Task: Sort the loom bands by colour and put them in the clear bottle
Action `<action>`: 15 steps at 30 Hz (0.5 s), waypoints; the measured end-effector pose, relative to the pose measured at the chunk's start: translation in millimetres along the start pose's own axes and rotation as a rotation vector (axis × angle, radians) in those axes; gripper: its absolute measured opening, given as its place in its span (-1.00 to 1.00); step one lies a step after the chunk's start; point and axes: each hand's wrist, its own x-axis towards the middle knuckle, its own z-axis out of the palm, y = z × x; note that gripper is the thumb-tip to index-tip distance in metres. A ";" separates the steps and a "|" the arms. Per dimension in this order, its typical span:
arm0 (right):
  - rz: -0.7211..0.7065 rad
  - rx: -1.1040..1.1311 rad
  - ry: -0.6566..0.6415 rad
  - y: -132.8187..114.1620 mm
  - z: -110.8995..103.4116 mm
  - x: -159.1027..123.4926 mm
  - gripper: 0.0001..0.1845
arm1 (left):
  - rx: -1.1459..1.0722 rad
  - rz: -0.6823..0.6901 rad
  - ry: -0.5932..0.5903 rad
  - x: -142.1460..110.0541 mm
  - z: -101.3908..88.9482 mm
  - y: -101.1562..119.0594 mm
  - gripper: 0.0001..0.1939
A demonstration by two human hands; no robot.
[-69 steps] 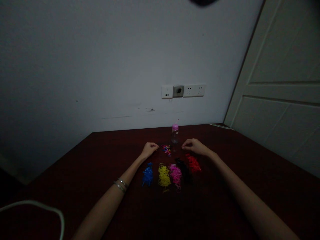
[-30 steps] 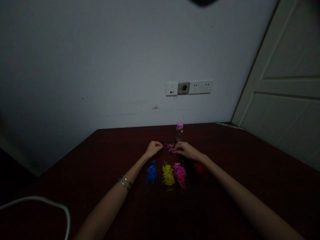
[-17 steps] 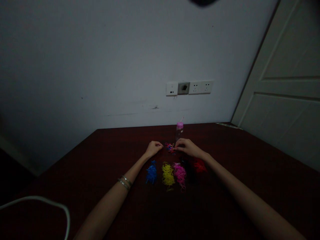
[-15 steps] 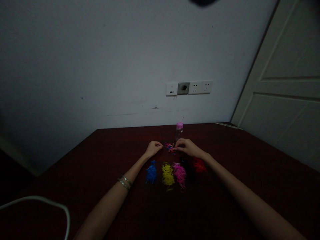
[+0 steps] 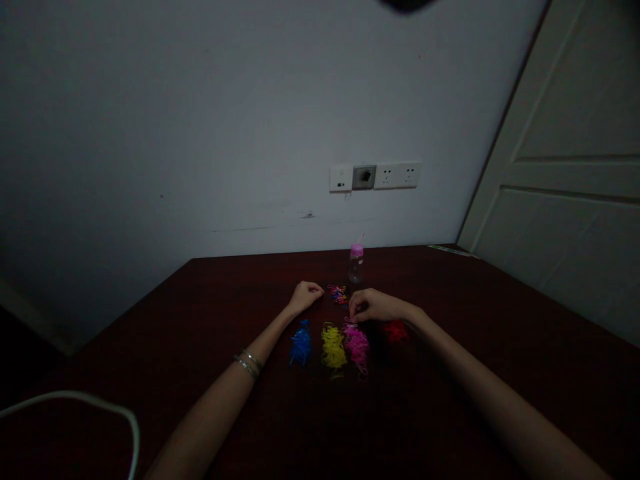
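My right hand (image 5: 373,307) reaches down to the top end of a pile of pink rubber bands (image 5: 357,347). Its thumb and forefinger are pinched on a pink band there. My left hand (image 5: 306,295) rests on the table with its fingers closed, left of a small mixed-colour heap of rubber bands (image 5: 337,294); what it may hold is too small to see. Nearer to me lie a blue pile (image 5: 301,345) and a yellow pile (image 5: 333,348). Under my right wrist is a red pile (image 5: 396,331), partly covered. A dark patch beside it is hard to make out.
A clear bottle with a pink cap (image 5: 356,265) stands behind the mixed heap. The dark red table (image 5: 240,280) meets a wall with sockets (image 5: 375,177). A white cable (image 5: 100,402) curves at the lower left, and a door (image 5: 565,167) is at the right.
My right hand has moved from the mixed heap toward me, to the pink pile's top end, and now pinches there. My left hand has stayed about where it was.
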 end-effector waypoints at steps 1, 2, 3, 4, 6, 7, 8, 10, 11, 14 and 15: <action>0.004 -0.004 -0.003 -0.3 0.4 0.1 -0.77 | 0.002 0.005 0.000 -0.1 -0.1 0.1 -0.72; 0.009 -0.006 -0.004 -0.4 0.6 0.0 -0.77 | 0.004 0.010 0.000 0.0 0.0 -0.2 -0.72; 0.018 -0.004 0.000 -0.5 0.5 -0.2 -0.76 | 0.005 0.013 0.000 0.2 0.1 -0.6 -0.72; 0.030 0.001 0.014 -0.3 0.0 -0.6 -0.74 | 0.004 0.014 -0.002 0.4 0.2 -1.1 -0.72; 0.055 0.021 0.069 1.5 -2.2 -1.6 -0.72 | -0.004 0.007 -0.007 1.0 0.0 -1.5 -0.72; 0.070 0.032 0.110 3.6 -3.9 -2.2 -0.72 | -0.009 -0.001 -0.013 1.1 -0.4 -1.0 -0.72; 0.083 0.040 0.158 6.5 -5.8 -3.1 -0.73 | -0.011 -0.005 -0.026 1.1 -1.2 0.2 -0.72; 0.113 0.049 0.265 14.9 -10.3 -5.6 -0.73 | -0.008 0.004 -0.064 0.3 -3.2 4.8 -0.72; 0.131 0.051 0.317 20.1 -12.5 -7.5 -0.73 | -0.005 0.017 -0.085 -0.3 -4.3 8.0 -0.73; 0.194 0.065 0.430 37.0 -18.1 -14.8 -0.72 | 0.020 0.084 -0.134 -3.1 -6.4 19.4 -0.72; 0.212 0.070 0.452 42.1 -19.5 -17.4 -0.71 | 0.035 0.102 -0.146 -4.2 -6.5 23.0 -0.71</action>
